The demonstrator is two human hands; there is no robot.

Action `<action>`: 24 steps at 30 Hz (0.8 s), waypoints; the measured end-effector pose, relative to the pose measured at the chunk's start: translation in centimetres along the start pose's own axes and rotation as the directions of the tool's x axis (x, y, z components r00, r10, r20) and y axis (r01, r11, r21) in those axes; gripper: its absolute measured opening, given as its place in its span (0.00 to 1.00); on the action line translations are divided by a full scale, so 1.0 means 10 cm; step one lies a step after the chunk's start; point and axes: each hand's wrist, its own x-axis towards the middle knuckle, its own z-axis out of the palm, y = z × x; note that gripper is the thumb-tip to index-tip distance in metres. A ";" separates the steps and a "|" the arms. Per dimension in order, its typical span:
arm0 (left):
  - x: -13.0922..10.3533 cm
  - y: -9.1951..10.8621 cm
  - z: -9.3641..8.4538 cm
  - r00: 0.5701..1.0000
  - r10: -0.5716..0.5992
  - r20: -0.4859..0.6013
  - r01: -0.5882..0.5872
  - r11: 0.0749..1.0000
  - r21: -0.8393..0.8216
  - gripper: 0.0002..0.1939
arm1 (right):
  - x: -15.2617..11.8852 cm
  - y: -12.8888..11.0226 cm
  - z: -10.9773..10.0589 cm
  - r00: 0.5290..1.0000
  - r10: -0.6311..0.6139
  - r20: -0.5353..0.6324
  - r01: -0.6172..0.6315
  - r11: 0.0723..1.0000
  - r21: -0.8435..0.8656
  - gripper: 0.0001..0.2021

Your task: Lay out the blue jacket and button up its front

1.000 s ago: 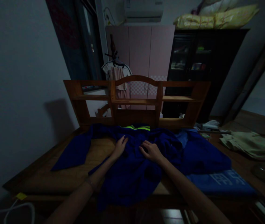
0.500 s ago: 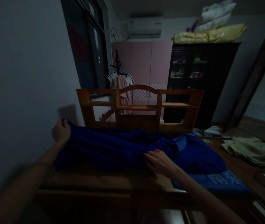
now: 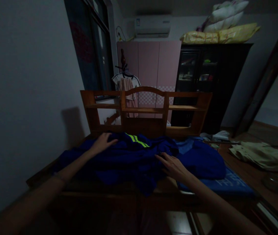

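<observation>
A dark blue garment [image 3: 129,160] with a yellow-green reflective stripe [image 3: 137,140] lies spread and wrinkled over the wooden desk top [image 3: 169,186]. My left hand [image 3: 103,142] rests on or just over its far left part, fingers apart and thumb out. On the right side of the cloth is my right hand [image 3: 171,164], its fingers stretched out over the folds. Part of the garment's front edge hangs over the desk edge. Right of my right hand, more blue cloth [image 3: 204,160] lies on a blue item with pale characters [image 3: 229,182].
A wooden shelf unit [image 3: 143,111] rises at the back of the desk, with a wall [image 3: 31,81] on the left. Pale green cloth [image 3: 261,156] and a clear glass bowl [image 3: 274,182] lie at right. Behind stand a pink wardrobe [image 3: 148,65] and a dark cabinet [image 3: 217,85].
My left hand has let go of the garment's raised left end and moved right. The cloth has dropped flatter, the reflective stripe now shows, and a front part hangs lower. My right hand's fingers have spread.
</observation>
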 end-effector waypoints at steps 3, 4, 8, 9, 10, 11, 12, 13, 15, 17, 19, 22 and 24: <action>-0.10 0.69 0.42 0.898 0.194 0.394 -0.218 0.976 0.016 0.45 | 0.06 -0.03 0.08 1.000 0.027 0.013 -0.027 1.000 -0.002 0.36; -0.14 0.85 0.51 0.867 0.200 0.457 -0.247 0.968 0.045 0.50 | 0.07 -0.03 0.10 0.999 0.033 0.013 -0.033 0.999 0.004 0.36; -0.21 1.10 0.63 0.832 0.152 0.534 -0.349 0.891 0.289 0.39 | 0.03 -0.03 0.12 0.999 0.049 0.008 -0.050 0.997 0.053 0.34; -0.20 1.10 0.63 0.826 0.142 0.545 -0.360 0.878 0.316 0.30 | 0.00 -0.04 0.12 0.999 0.051 0.004 -0.052 0.997 0.065 0.33; -0.18 1.09 0.62 0.819 0.136 0.558 -0.365 0.873 0.323 0.23 | -0.02 -0.05 0.11 0.999 0.053 -0.004 -0.052 0.996 0.073 0.32; -0.17 1.07 0.61 0.812 0.137 0.567 -0.369 0.874 0.317 0.18 | -0.05 -0.07 0.09 0.998 0.056 -0.014 -0.055 0.996 0.074 0.30; -0.17 1.05 0.61 0.808 0.145 0.571 -0.374 0.876 0.306 0.16 | -0.09 -0.11 0.07 0.998 0.062 -0.029 -0.060 0.996 0.068 0.28; -0.18 1.03 0.61 0.806 0.153 0.573 -0.379 0.875 0.300 0.15 | -0.15 -0.15 0.04 0.996 0.071 -0.046 -0.068 0.996 0.057 0.26; -0.20 1.00 0.65 0.810 0.174 0.559 -0.387 0.877 0.287 0.16 | -0.28 -0.25 -0.03 0.993 0.089 -0.080 -0.087 0.996 0.029 0.23; -0.24 0.95 0.71 0.820 0.189 0.540 -0.380 0.886 0.267 0.16 | -0.44 -0.35 -0.12 0.992 0.089 -0.093 -0.087 0.996 0.026 0.23; -0.23 0.90 0.77 0.836 0.181 0.518 -0.350 0.903 0.248 0.17 | -0.60 -0.40 -0.21 0.989 0.085 -0.119 -0.081 0.996 0.031 0.21; -0.07 0.82 0.74 0.876 0.114 0.468 -0.251 0.937 0.241 0.21 | -0.78 -0.37 -0.36 0.979 0.073 -0.189 -0.081 0.996 -0.036 0.17; 0.18 0.76 0.58 0.910 0.072 0.408 -0.157 0.972 0.177 0.22 | -0.85 -0.28 -0.44 0.974 0.033 -0.222 -0.060 0.991 -0.117 0.16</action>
